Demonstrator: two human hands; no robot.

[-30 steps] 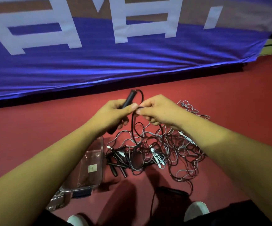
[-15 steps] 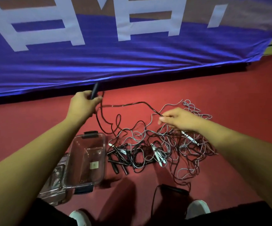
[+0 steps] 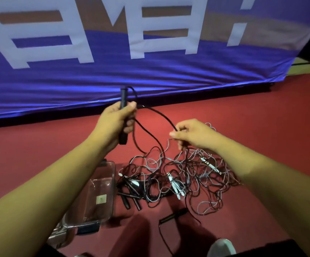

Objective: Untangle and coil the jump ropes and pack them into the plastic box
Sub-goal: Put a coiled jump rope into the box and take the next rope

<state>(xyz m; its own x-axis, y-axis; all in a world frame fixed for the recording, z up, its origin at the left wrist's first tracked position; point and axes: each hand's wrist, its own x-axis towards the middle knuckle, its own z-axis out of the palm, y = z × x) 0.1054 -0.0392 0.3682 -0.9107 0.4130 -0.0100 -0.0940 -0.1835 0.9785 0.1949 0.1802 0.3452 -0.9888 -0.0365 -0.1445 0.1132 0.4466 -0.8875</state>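
Gripping one black handle (image 3: 123,98) upright in its fist, the left hand (image 3: 115,123) is raised above the red floor (image 3: 261,117). The handle's two ends stick out above and below the fingers. One black cord (image 3: 156,113) leaves the handle's top, bends past the thumb and slopes down to the right hand (image 3: 194,135), which pinches it between thumb and forefinger with the other fingers curled. A second stretch of black cord hangs from the left hand down toward the floor.

Beneath both hands lies one tangled heap of jump ropes (image 3: 193,175), its black and grey cords crossed so thickly that the ropes cannot be counted. At least two white handles show in it, one (image 3: 175,184) in the middle and one (image 3: 210,165) toward the right. A cluster of dark handles (image 3: 130,195) sits at its left edge, their number unclear. One separate handle (image 3: 174,214) lies apart, nearer the person.

Just left of the heap stands one clear plastic box (image 3: 94,206), open, with a small label (image 3: 101,199) on its bottom. One blue banner (image 3: 150,76) with white letters hangs behind, and one white shoe (image 3: 222,246) shows at the lower edge.
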